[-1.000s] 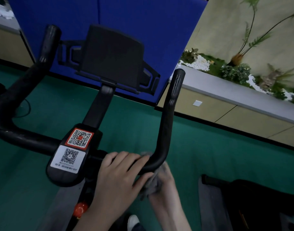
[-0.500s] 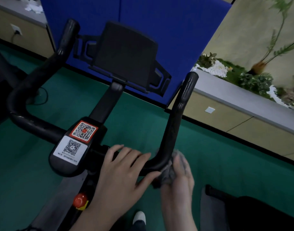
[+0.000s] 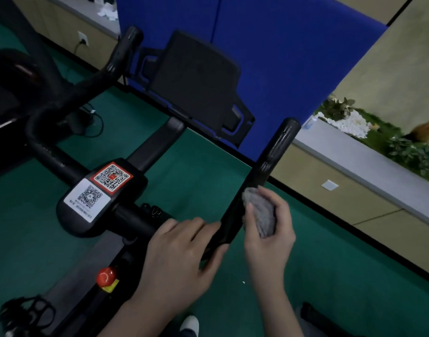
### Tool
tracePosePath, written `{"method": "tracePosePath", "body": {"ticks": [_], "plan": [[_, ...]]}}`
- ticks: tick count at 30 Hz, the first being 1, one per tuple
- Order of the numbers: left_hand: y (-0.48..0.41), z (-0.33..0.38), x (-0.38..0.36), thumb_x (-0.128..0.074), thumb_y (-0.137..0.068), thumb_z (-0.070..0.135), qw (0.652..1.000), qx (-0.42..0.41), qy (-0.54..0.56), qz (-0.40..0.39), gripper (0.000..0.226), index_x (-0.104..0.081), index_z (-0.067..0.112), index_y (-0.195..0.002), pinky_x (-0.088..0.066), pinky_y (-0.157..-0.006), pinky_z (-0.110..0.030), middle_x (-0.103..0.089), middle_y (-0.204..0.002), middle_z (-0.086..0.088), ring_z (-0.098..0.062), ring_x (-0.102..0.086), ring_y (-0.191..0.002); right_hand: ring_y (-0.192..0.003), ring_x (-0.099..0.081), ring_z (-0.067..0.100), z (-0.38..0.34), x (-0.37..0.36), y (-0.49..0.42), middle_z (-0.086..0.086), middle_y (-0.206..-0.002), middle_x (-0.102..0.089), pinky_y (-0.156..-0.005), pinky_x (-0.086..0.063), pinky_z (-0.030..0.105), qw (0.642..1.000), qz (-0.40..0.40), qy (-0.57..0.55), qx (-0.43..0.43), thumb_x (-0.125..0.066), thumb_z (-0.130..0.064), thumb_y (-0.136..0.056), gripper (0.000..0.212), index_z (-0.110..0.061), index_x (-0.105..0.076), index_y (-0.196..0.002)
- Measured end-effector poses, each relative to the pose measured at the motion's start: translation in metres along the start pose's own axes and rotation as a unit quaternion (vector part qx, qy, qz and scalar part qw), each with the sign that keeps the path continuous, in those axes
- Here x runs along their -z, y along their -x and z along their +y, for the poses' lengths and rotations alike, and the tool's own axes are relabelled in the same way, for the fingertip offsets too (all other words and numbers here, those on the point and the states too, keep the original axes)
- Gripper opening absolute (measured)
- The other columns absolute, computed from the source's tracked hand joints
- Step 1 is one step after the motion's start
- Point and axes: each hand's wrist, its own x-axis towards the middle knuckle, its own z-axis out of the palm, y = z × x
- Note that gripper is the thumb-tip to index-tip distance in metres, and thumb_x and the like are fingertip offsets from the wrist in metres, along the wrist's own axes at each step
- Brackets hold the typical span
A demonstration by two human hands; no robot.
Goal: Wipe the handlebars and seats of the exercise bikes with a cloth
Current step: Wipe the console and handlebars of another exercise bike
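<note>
Exercise bike seen from above. QR stickers [image 3: 104,188] at left. My L hand [image 3: 182,251] grips the black handlebar [image 3: 278,152] at its bend, fingers curled over. Just right, my R hand [image 3: 271,239] holds a grey cloth [image 3: 262,212], curled fingers pressing it to the bar's upright section.

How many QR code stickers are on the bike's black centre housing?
2. The red-bordered square QR sticker sits at the far end of the black plastic housing; the white rectangular QR sticker lies next to it, nearer the person. None looks hidden.

Left hand [image 3: 182,251] on handlebar [image 3: 262,181] bend; right hand [image 3: 269,229] holds cloth [image 3: 259,210] against bar's right side; tablet holder [image 3: 196,76] ahead.
</note>
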Motion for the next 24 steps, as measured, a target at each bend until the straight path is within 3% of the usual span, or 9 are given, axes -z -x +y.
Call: {"method": "tracePosePath", "body": {"ticks": [6, 11, 13, 15, 18, 21, 24], "plan": [[0.002, 0.002, -0.001, -0.065, -0.083, 0.04, 0.999, 0.035, 0.01, 0.005, 0.025, -0.07, 0.021, -0.099, -0.044, -0.063, -0.034, -0.064, -0.081, 0.009, -0.014, -0.06, -0.068, -0.099, -0.061, 0.019, 0.009, 0.022, -0.021, 0.0, -0.101, -0.066, -0.09, -0.044, 0.023, 0.967, -0.161, 0.067, 0.184, -0.069, 0.002, -0.079, 0.014, -0.004, -0.066, -0.092], [0.002, 0.005, 0.001, -0.061, -0.084, 0.046, 0.998, 0.064, 0.024, -0.011, 0.027, -0.069, 0.027, -0.102, -0.042, -0.064, -0.032, -0.063, -0.082, 0.013, -0.01, -0.06, -0.068, -0.098, -0.06, 0.019, 0.006, 0.027, -0.071, 0.001, -0.097, -0.067, -0.091, -0.046, 0.026, 0.928, -0.254, 0.137, 0.238, -0.07, 0.002, -0.081, 0.012, -0.004, -0.067, -0.092], [0.002, 0.005, 0.002, -0.061, -0.084, 0.046, 0.997, 0.068, 0.027, -0.01, 0.025, -0.069, 0.029, -0.102, -0.042, -0.064, -0.033, -0.063, -0.081, 0.013, -0.01, -0.06, -0.068, -0.095, -0.059, 0.018, -0.002, 0.023, -0.073, -0.001, -0.094, -0.066, -0.089, -0.045, 0.026, 0.887, -0.345, 0.139, 0.273, -0.069, -0.002, -0.083, 0.008, -0.006, -0.066, -0.09], [0.002, 0.006, 0.003, -0.061, -0.084, 0.046, 0.997, 0.073, 0.024, -0.013, 0.025, -0.068, 0.031, -0.102, -0.042, -0.065, -0.032, -0.063, -0.08, 0.013, -0.009, -0.061, -0.07, -0.091, -0.056, 0.016, -0.009, 0.018, -0.079, -0.003, -0.09, -0.064, -0.086, -0.042, 0.022, 0.825, -0.453, 0.16, 0.297, -0.066, -0.005, -0.084, 0.007, -0.01, -0.064, -0.089], [0.002, 0.007, 0.004, -0.057, -0.085, 0.051, 0.996, 0.082, 0.019, -0.023, 0.028, -0.067, 0.034, -0.105, -0.039, -0.069, -0.029, -0.063, -0.081, 0.015, -0.006, -0.061, -0.072, -0.087, -0.052, 0.01, -0.02, 0.006, -0.105, -0.007, -0.087, -0.062, -0.077, -0.038, 0.015, 0.751, -0.562, 0.217, 0.271, -0.065, -0.012, -0.086, 0.007, -0.017, -0.062, -0.09], [0.002, 0.007, 0.005, -0.054, -0.085, 0.056, 0.994, 0.098, 0.032, -0.023, 0.033, -0.069, 0.036, -0.106, -0.039, -0.071, -0.027, -0.063, -0.082, 0.019, -0.002, -0.06, -0.073, -0.082, -0.052, 0.005, -0.029, -0.008, -0.125, -0.013, -0.085, -0.059, -0.071, -0.036, 0.016, 0.719, -0.599, 0.27, 0.227, -0.063, -0.018, -0.088, 0.008, -0.024, -0.059, -0.087], [0.002, 0.007, 0.005, -0.055, -0.082, 0.057, 0.994, 0.105, 0.031, -0.016, 0.033, -0.07, 0.037, -0.104, -0.038, -0.072, -0.027, -0.063, -0.081, 0.019, -0.001, -0.059, -0.072, -0.074, -0.057, 0.007, -0.033, -0.02, -0.121, -0.015, -0.078, -0.062, -0.067, -0.045, 0.022, 0.689, -0.633, 0.294, 0.196, -0.061, -0.019, -0.086, 0.015, -0.033, -0.057, -0.08]]}}
